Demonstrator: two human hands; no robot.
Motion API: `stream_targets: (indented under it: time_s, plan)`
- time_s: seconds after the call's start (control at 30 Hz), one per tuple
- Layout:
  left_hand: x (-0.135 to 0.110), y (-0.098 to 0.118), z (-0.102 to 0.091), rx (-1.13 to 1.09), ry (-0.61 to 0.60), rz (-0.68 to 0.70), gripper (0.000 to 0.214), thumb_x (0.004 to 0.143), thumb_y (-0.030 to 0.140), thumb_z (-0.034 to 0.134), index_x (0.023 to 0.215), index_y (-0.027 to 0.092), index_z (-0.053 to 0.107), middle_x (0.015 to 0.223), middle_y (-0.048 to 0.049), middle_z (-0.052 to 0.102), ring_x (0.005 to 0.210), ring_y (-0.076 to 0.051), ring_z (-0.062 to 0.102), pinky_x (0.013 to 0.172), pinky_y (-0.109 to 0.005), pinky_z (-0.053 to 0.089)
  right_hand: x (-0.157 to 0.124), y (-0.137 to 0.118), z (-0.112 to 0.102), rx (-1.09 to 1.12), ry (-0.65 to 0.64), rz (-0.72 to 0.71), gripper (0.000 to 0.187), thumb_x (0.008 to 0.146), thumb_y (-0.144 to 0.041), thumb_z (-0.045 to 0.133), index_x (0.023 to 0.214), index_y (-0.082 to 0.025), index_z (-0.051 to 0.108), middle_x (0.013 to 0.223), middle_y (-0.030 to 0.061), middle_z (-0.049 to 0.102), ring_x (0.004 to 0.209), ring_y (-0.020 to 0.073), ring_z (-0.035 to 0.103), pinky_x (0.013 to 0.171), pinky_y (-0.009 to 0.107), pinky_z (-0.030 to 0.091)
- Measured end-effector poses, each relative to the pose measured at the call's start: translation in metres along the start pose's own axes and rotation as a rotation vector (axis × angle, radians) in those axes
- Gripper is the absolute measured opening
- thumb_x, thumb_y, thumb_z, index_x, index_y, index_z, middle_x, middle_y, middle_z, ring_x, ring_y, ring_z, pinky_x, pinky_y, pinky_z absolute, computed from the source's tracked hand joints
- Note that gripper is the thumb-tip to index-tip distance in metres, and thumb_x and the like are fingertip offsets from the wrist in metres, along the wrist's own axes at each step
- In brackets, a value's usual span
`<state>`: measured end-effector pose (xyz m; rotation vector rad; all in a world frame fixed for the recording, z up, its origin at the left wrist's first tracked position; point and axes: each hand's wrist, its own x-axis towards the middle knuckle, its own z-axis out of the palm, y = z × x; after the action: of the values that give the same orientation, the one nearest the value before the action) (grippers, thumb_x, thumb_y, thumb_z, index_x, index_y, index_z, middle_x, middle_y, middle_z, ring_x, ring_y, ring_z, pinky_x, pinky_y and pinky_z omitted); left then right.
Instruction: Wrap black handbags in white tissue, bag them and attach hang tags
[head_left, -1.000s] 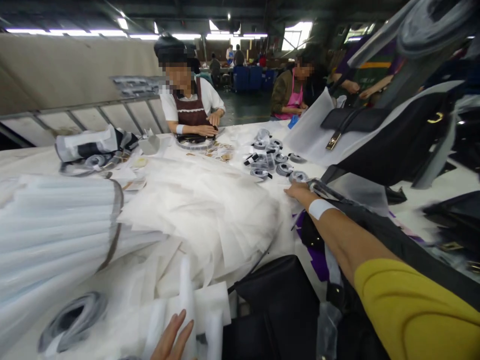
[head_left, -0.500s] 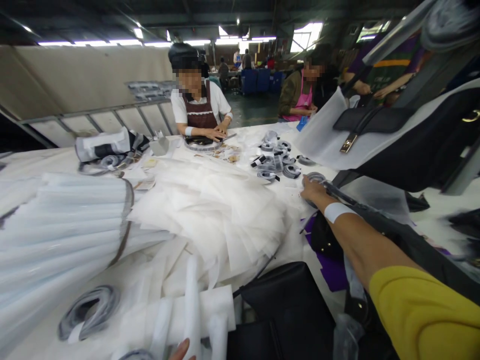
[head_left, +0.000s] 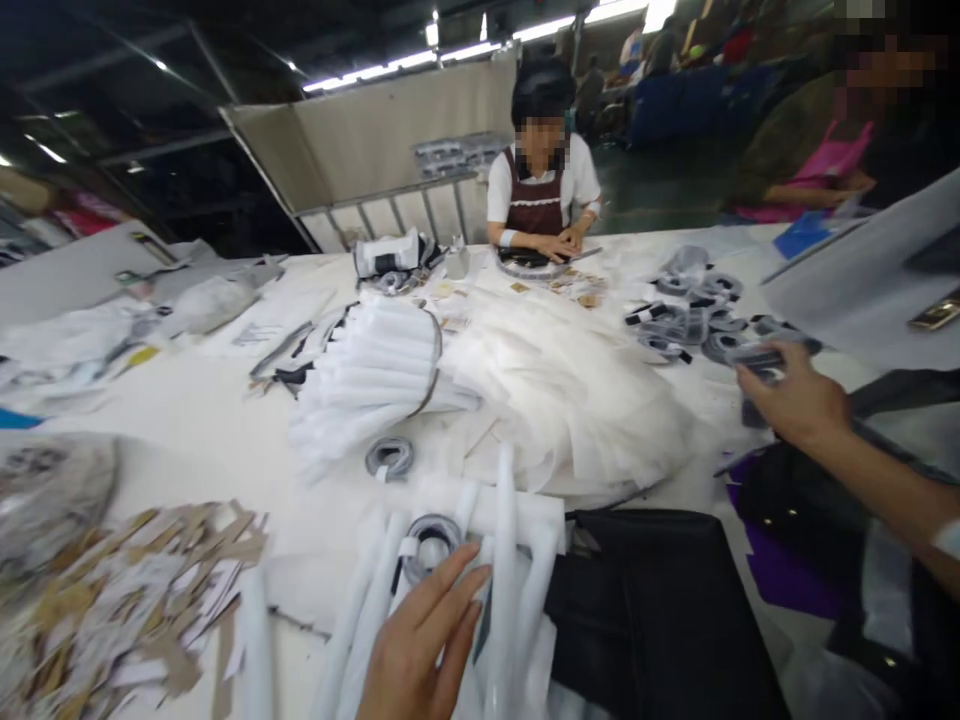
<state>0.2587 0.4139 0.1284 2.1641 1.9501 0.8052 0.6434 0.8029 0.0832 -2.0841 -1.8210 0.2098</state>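
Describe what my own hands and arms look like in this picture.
Your left hand is bare, with no glove or ring showing on its fingers; the picture's bottom edge cuts off its arm. Your right hand is also ungloved. The right forearm is uncovered as far as it shows, except for a plain white wristband at the right edge.

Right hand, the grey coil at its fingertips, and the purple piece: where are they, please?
Right hand (head_left: 810, 402), head view: back of the hand.
Grey coil (head_left: 754, 356), head view: its wound strap.
Purple piece (head_left: 787, 582), head view: lower, uncovered part.
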Motion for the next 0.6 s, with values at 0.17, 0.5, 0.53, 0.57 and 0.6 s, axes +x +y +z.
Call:
stream_targets:
  time_s: [0.17,0.5,0.53,0.57,0.6]
  plan:
    - [-0.004,0.003,-0.028,-0.013,0.085,-0.149,0.043,0.095,0.019,0.054,0.137,0.026,0.054,0.143,-0.005,0.056,0.131,-0.019,0.053,0.11,-0.031,0.043,-0.1,-0.094,-0.069,0.337,0.025,-0.305,0.058,0.088,-0.06,0.056,0.137,-0.034,0.044,0.102,0.0099,0.068,0.079,0.0297,0.067,0.079,0.048,0.056]
    - [0.007,-0.032,0.024,-0.06,0.006,-0.236,0.057,0.097,0.035,0.049,0.151,0.032,0.033,0.162,-0.0057,0.027,0.145,-0.028,0.032,0.113,-0.05,0.038,-0.132,-0.141,-0.039,0.585,-0.613,-0.42,0.055,0.09,-0.036,0.059,0.144,-0.029,0.047,0.12,0.0045,0.07,0.084,0.0167,0.072,0.063,0.025,0.059]
    - [0.005,-0.041,0.031,-0.053,-0.004,-0.213,0.057,0.096,0.034,0.049,0.151,0.032,0.033,0.162,-0.006,0.027,0.145,-0.029,0.033,0.113,-0.05,0.038,-0.111,-0.127,-0.028,0.473,-0.486,-0.382,0.048,0.091,-0.035,0.059,0.139,-0.028,0.053,0.119,0.0033,0.07,0.088,0.0163,0.072,0.071,0.026,0.059]
    - [0.003,-0.052,0.039,-0.046,-0.024,-0.188,0.059,0.096,0.033,0.05,0.152,0.032,0.032,0.161,-0.0063,0.03,0.144,-0.029,0.034,0.112,-0.05,0.04,-0.09,-0.113,-0.018,0.415,-0.407,-0.329,0.045,0.092,-0.033,0.056,0.136,-0.025,0.056,0.12,0.0048,0.07,0.091,0.0174,0.072,0.077,0.029,0.059]
    - [0.0,-0.062,0.046,-0.036,-0.043,-0.163,0.06,0.096,0.032,0.05,0.153,0.032,0.03,0.159,-0.0065,0.033,0.142,-0.029,0.037,0.111,-0.049,0.042,-0.068,-0.099,-0.008,0.367,-0.351,-0.286,0.044,0.094,-0.03,0.054,0.137,-0.023,0.055,0.123,0.0067,0.068,0.095,0.0187,0.071,0.084,0.032,0.058]
